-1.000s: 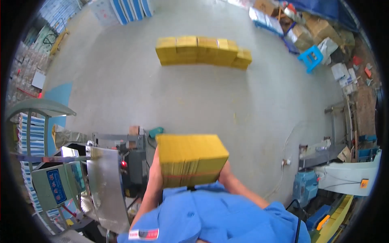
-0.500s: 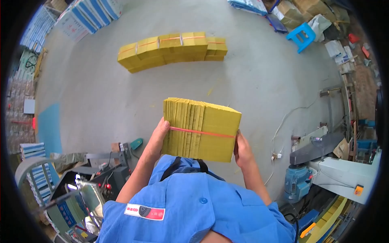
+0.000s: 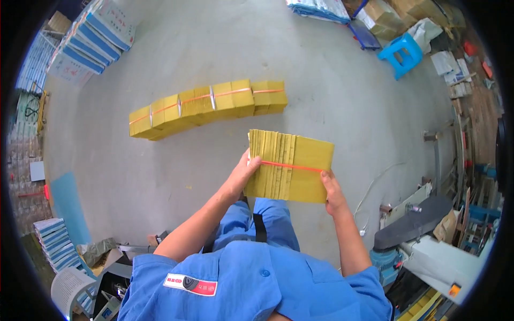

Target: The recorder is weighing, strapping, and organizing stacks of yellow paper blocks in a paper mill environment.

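Observation:
A thick bundle of yellow paper sheets [image 3: 309, 184], bound round the middle with an orange-red band, is held up in front of my body. My left hand [image 3: 242, 175] grips its left end, thumb lying over the edge near the band. At the opposite end my right hand [image 3: 333, 193] is closed on the bundle, its thumb on the near face. Both hands' other fingers are partly hidden behind it. Ahead on the floor stands a slightly curved row of similar banded yellow bundles [image 3: 193, 109], apart from my hands.
Blue-and-white packages [image 3: 99, 40] are stacked at the far left. A blue plastic stool [image 3: 400, 56] and cardboard boxes [image 3: 386, 17] stand at the far right. Machinery with a grey belt cover [image 3: 412, 222] is near right; a pale cable [image 3: 369, 195] lies on the grey floor.
The held bundle has shifted right in the view, still between both hands. The floor row now appears nearer and further left, and the near-left machinery has slid toward the lower edge.

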`<state>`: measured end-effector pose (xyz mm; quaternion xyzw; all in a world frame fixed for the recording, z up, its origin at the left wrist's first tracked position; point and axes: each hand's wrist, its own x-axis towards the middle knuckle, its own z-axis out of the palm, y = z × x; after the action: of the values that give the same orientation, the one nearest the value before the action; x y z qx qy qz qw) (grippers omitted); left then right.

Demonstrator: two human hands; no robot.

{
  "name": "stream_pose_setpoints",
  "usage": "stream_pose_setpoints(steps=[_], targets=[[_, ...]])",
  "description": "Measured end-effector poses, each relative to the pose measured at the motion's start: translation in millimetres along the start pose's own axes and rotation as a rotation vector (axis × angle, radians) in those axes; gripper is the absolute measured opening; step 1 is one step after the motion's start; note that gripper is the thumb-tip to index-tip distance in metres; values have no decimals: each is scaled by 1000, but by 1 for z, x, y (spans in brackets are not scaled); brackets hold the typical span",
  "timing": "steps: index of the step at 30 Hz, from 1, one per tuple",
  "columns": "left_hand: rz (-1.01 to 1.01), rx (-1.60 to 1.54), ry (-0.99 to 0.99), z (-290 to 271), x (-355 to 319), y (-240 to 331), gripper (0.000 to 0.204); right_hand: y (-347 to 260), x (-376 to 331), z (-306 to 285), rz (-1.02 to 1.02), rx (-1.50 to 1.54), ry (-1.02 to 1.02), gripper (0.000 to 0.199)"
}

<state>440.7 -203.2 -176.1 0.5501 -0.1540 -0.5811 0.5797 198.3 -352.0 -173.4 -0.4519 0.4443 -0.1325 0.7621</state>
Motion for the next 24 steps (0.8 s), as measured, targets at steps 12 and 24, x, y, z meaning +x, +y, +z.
stream_pose_setpoints(steps=[12, 24], targets=[[96, 151, 215, -54, 304, -40, 70, -20, 325, -70, 172, -62, -85, 65], [-279, -79, 416, -153, 492, -100, 63, 56, 550, -71, 264, -115, -131, 64]])
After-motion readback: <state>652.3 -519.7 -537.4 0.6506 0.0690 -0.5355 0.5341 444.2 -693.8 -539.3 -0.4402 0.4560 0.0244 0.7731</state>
